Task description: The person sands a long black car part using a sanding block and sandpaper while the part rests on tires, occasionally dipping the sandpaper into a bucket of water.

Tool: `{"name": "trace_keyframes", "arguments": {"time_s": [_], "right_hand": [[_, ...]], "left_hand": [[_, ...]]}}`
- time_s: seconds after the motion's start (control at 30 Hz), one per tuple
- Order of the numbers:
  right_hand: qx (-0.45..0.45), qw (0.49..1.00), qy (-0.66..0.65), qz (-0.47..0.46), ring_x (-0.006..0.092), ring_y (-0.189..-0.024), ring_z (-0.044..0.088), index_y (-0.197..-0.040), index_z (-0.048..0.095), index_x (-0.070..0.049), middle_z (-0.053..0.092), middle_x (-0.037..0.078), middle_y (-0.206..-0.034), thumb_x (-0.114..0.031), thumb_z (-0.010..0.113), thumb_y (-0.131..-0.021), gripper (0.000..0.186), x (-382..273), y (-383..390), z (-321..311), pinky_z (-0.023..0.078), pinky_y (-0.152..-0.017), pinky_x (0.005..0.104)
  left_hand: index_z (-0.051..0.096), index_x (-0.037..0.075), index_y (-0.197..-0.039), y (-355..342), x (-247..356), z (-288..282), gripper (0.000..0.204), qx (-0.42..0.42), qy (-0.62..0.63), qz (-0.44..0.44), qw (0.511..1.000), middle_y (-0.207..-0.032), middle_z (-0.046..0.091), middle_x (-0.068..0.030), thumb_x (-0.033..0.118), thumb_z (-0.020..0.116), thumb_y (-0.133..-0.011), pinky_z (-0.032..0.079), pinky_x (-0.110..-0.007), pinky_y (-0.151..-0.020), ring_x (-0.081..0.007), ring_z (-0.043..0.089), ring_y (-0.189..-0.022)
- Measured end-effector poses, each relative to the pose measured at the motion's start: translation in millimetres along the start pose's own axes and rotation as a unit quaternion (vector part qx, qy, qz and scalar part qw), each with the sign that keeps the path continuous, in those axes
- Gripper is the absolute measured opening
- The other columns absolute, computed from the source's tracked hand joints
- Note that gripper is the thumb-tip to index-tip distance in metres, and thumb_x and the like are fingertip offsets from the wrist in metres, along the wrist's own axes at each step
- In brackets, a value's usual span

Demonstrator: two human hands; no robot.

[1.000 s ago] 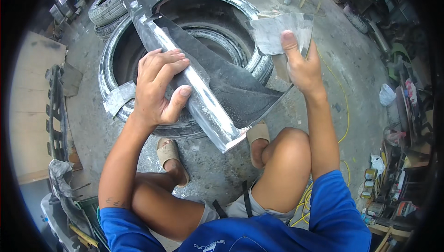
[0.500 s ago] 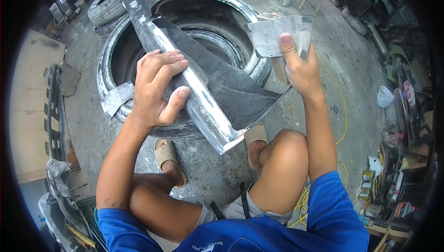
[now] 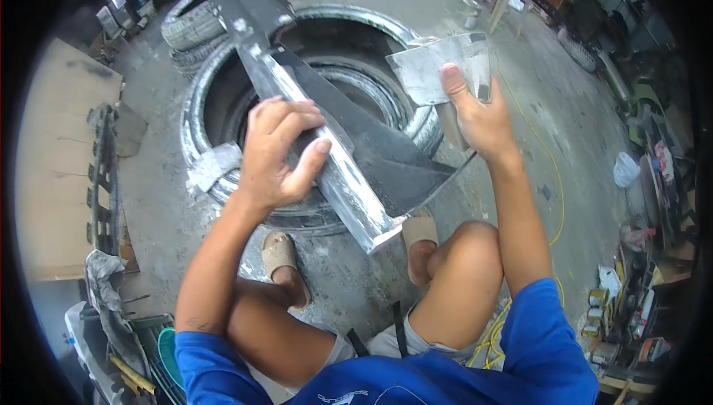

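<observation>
A long black plastic car trim panel [image 3: 379, 160], with a whitish sanded strip along its ridge, lies slanted across a big tyre [image 3: 194, 119]. My left hand [image 3: 286, 148] rests on that ridge, fingers slightly bent and thumb apart. To the right of the panel, my right hand [image 3: 479, 111] is closed on a grey, dusty sheet [image 3: 423, 70] that looks like sandpaper, thumb on its face. A tan piece shows below the sheet; its kind is unclear. Another worn grey sheet [image 3: 215, 167] lies on the tyre's left rim, beside my left wrist.
More tyres [image 3: 194, 26] are stacked at the far left. A yellow cord [image 3: 561, 197] runs over the concrete floor on the right. Cans [image 3: 596, 299] and clutter line the right side. A large tan board [image 3: 63, 167] stands at the left. My sandalled feet are below the panel.
The whole view has shifted, with the panel and tyre now farther right and lower. My right hand with the sheet is somewhat closer to the panel. My left hand stays on the ridge.
</observation>
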State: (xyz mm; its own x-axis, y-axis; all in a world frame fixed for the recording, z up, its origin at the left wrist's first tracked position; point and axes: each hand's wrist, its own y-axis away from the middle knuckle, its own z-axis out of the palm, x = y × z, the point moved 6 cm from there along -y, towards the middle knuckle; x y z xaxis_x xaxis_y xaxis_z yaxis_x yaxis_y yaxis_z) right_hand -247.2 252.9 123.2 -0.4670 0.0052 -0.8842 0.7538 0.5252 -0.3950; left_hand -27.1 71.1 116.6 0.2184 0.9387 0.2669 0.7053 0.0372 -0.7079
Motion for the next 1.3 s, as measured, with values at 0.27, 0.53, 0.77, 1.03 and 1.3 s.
{"name": "trace_keyframes", "arguments": {"time_s": [0.27, 0.53, 0.77, 1.03, 1.3], "right_hand": [[-0.229, 0.929, -0.264, 0.124, 0.0155, -0.101, 0.066, -0.127, 0.062, -0.001, 0.071, 0.008, -0.112, -0.038, 0.065, -0.103, 0.044, -59, 15, 80, 0.056, -0.085, 0.0333], [-0.169, 0.891, -0.33, 0.261, 0.0193, -0.089, 0.072, -0.121, 0.066, 0.003, 0.073, 0.013, -0.11, -0.044, 0.061, -0.103, 0.051, -37, 48, 78, 0.062, -0.074, 0.0347], [-0.241, 0.859, -0.377, 0.247, 0.0157, -0.091, 0.069, -0.123, 0.062, -0.001, 0.07, 0.008, -0.109, -0.049, 0.058, -0.104, 0.052, -40, 46, 83, 0.06, -0.075, 0.0327], [-0.224, 0.863, -0.391, 0.227, 0.0171, -0.092, 0.068, -0.131, 0.056, -0.004, 0.068, 0.008, -0.109, -0.055, 0.054, -0.103, 0.059, -42, 45, 81, 0.061, -0.074, 0.0333], [-0.24, 0.857, -0.396, 0.227, 0.0163, -0.093, 0.065, -0.131, 0.057, -0.004, 0.064, 0.008, -0.109, -0.067, 0.053, -0.099, 0.071, -36, 44, 83, 0.059, -0.075, 0.032]], "left_hand": [[0.063, -0.003, -0.126, -12, -6, -5, 0.034, 0.177, 0.379, -0.229, 0.879, -0.111, 0.068, -0.0083, 0.015, 0.069, -0.097, 0.048, -0.03, -0.096, -0.0146, 0.062, -0.104], [0.066, -0.002, -0.111, -12, 7, -3, 0.021, 0.147, 0.447, -0.266, 0.841, -0.1, 0.07, -0.0045, 0.007, 0.073, -0.094, 0.051, -0.025, -0.085, -0.0092, 0.064, -0.093], [0.066, 0.0, -0.11, -12, 4, -13, 0.018, 0.176, 0.468, -0.269, 0.823, -0.099, 0.07, -0.0046, 0.005, 0.072, -0.094, 0.051, -0.024, -0.085, -0.0092, 0.064, -0.091], [0.064, -0.001, -0.111, -9, 0, -17, 0.02, 0.196, 0.452, -0.265, 0.829, -0.099, 0.07, -0.005, 0.006, 0.072, -0.094, 0.051, -0.024, -0.085, -0.0088, 0.064, -0.091], [0.065, 0.0, -0.109, -9, 9, -24, 0.019, 0.238, 0.367, -0.237, 0.867, -0.1, 0.071, -0.0054, 0.003, 0.072, -0.092, 0.051, -0.027, -0.087, -0.011, 0.066, -0.092]]}}
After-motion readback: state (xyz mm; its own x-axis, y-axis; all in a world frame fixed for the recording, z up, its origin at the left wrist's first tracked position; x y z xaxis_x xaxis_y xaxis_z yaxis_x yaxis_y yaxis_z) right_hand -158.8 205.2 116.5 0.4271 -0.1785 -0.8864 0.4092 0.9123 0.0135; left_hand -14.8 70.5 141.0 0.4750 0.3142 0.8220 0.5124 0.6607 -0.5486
